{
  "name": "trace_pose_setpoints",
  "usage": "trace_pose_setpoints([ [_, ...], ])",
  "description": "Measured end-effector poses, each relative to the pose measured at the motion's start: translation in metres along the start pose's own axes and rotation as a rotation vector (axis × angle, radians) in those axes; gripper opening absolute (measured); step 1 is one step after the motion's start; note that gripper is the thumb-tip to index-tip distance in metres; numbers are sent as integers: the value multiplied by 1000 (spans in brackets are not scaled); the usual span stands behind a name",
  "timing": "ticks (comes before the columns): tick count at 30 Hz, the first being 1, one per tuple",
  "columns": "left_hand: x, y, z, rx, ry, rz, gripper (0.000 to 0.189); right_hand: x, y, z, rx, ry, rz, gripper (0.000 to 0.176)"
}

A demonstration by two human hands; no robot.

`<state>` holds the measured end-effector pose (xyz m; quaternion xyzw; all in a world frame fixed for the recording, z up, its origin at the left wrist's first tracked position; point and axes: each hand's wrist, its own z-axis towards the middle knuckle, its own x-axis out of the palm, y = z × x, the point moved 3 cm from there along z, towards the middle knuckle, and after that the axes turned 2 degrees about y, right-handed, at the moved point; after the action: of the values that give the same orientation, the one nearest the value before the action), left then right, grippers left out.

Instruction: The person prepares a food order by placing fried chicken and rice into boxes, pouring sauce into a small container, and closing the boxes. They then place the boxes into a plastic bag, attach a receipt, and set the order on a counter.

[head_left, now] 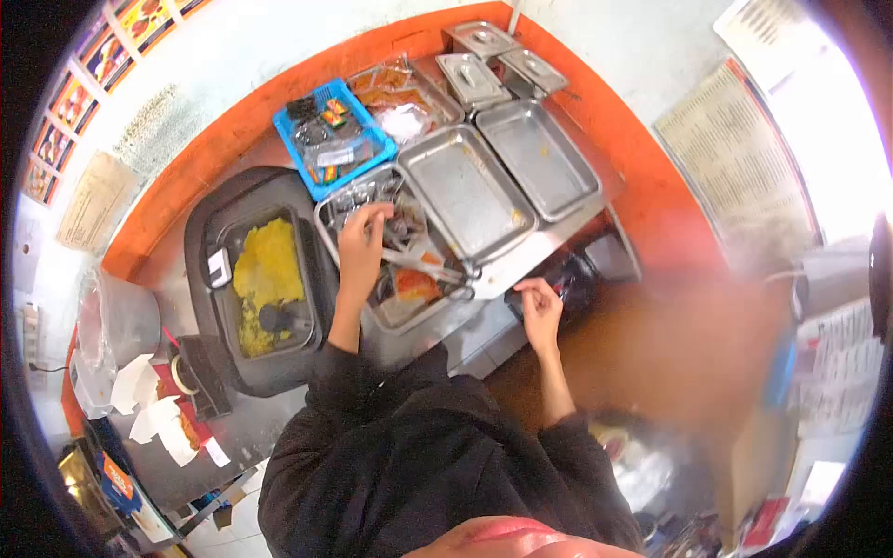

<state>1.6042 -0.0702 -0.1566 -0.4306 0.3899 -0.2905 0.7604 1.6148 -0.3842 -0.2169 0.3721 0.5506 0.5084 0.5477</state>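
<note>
My left hand point(361, 246) is over a metal tray point(324, 228) holding clear plastic packets and orange-red contents. Its fingers are bent together at the tips; whether something small is between them I cannot make out. A long metal utensil point(428, 265), perhaps tongs or scissors, lies across this tray just right of the hand. My right hand point(541, 312) hovers by the counter's front edge, fingers curled into a pinch, with any held thing too small to name. Below and behind it is a dark plastic bag point(569, 284).
Two shallow metal trays point(465, 191) point(539, 158) stand behind. A blue basket point(312, 181) holds packets. Lidded metal containers point(473, 82) are at the back. Left is a black tub point(209, 200) with yellow food point(270, 260). Torn white paper point(167, 428) lies further left.
</note>
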Motion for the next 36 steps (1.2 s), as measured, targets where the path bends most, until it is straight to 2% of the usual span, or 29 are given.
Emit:
trace_pose_setpoints([
  [1,16,24,31,13,-11,46,16,-9,-2,16,5,-24,29,13],
  [3,38,37,90,174,-105,226,18,-31,-17,43,19,-32,26,13],
  [5,61,72,146,172,-144,459,24,-50,-25,69,43,-60,27,13],
  [7,81,75,185,233,-80,784,35,-67,-14,116,1,-61,-18,12],
  [9,90,112,215,370,-5,996,32,-84,-10,175,-26,-58,-180,14],
  [11,94,144,230,319,162,1258,24,-85,-15,250,-170,-82,-121,17],
  [12,93,150,230,437,89,1243,16,-83,-9,284,-136,-2,-156,17],
  [13,94,170,232,343,214,1387,15,-74,-16,327,-179,49,-143,18],
  [14,95,155,231,336,218,1324,14,-66,-24,372,-220,102,-127,19],
  [15,96,154,225,394,183,1349,30,-57,-19,411,-523,106,-262,21],
  [16,97,157,226,541,144,1405,47,-39,-37,460,-551,83,-422,25],
  [17,98,158,232,486,284,1431,57,-29,-40,495,-728,-31,-484,31],
  [18,100,163,236,460,326,1480,50,-27,-29,527,-640,121,-488,27],
  [19,98,175,240,329,384,1376,43,-21,-29,552,-484,220,-724,24],
  [20,100,172,245,298,416,1342,37,-18,-34,571,-369,225,-767,21],
  [22,108,160,258,254,439,1315,32,-9,-38,585,-372,163,-847,22],
  [23,109,161,263,170,491,1370,27,-3,-42,588,-374,126,-924,23],
  [24,108,166,267,84,547,1421,24,5,-48,593,-375,129,-918,23],
  [25,109,163,269,83,549,1428,24,8,-48,597,-367,158,-923,24],
  [27,113,158,273,249,523,1397,19,14,-54,605,-349,185,-928,26],
  [28,113,159,277,250,529,1394,19,19,-62,610,-324,212,-919,26],
  [30,112,163,278,468,480,1274,18,12,-47,607,-330,291,-887,28],
  [31,110,166,278,458,483,1271,18,6,-41,603,-328,301,-890,28],
  [33,108,182,281,302,569,1399,20,1,-34,595,-324,423,-935,28],
  [34,108,185,280,323,587,1386,20,-1,-33,593,-300,410,-944,28],
  [36,103,192,281,182,504,1347,22,-1,-23,588,-365,436,-856,30],
])
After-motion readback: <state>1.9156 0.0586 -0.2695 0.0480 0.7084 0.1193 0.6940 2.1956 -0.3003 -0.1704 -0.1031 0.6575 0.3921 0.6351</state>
